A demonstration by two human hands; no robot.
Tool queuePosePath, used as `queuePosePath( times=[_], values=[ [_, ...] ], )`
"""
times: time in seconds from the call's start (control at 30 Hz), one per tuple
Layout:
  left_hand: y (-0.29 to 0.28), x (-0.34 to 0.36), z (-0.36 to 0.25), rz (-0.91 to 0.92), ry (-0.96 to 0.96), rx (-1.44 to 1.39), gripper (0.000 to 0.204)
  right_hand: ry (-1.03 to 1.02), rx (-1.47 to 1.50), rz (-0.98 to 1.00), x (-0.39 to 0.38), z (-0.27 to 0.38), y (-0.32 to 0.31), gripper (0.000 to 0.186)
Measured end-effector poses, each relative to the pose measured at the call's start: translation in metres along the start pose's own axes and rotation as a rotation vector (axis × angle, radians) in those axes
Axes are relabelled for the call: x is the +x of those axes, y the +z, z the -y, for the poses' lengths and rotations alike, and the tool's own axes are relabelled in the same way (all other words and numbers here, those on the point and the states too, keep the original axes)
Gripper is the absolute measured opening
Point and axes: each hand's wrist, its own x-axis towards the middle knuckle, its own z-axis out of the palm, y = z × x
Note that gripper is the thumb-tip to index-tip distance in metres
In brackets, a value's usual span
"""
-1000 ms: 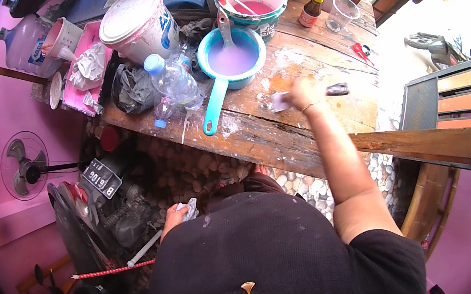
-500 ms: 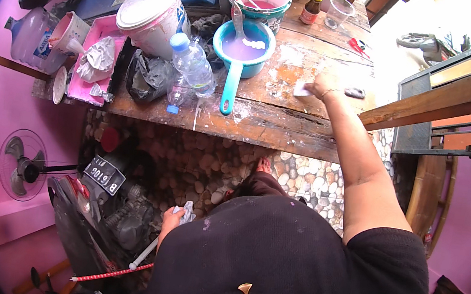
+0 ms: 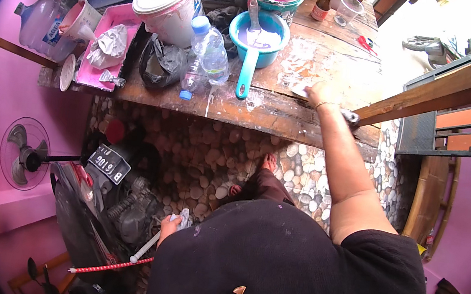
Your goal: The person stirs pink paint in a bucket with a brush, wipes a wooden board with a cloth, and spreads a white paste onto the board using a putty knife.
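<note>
My right hand [image 3: 322, 92] is closed around a scraper at the table's right part. Its pale flat end [image 3: 299, 89] meets the paint-stained wood, and its dark handle [image 3: 350, 118] sticks out past my wrist. My left hand [image 3: 168, 225] hangs low beside my body, closed on a crumpled whitish cloth [image 3: 184, 219]; part of that hand is hidden by my shirt. Left of the right hand stands a turquoise dipper [image 3: 248, 71] holding pale lilac paint, with a brush [image 3: 253, 14] in it. The wooden table [image 3: 287, 118] has white smears.
On the table are a pink-rimmed bucket [image 3: 287, 5], a white tub [image 3: 166, 16], plastic bottles [image 3: 214, 61], a pink tray [image 3: 116, 69], a small brown bottle [image 3: 322, 6], a clear cup [image 3: 347, 12] and red scissors [image 3: 367, 44]. A motorcycle [image 3: 102, 207] and fan [image 3: 23, 152] stand left; a wooden rail [image 3: 433, 93] borders the right.
My right hand has drawn slightly nearer along the wood, and the scraper's handle has swung toward the table's front edge. The view has shifted a little. My left hand keeps its cloth.
</note>
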Motion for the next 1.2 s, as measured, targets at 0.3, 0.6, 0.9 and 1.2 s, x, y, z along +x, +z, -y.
queuePosePath(
  times=[0.3,0.6,0.9,1.2],
  values=[
    [-0.005,0.015,0.036,0.039,-0.031,-0.025,0.024,0.108,0.146,-0.064,0.012,-0.021,0.04,0.049],
    [-0.004,0.01,0.018,0.029,-0.014,0.084,0.02,-0.053,0.162,0.102,-0.02,0.044,-0.01,0.051],
    [-0.006,0.003,0.014,0.021,0.043,0.146,0.019,-0.05,0.223,0.096,-0.058,0.085,0.006,0.051],
    [-0.009,-0.009,0.022,-0.035,0.068,0.05,0.019,0.033,0.099,0.176,-0.064,0.043,-0.004,0.039]
  ],
)
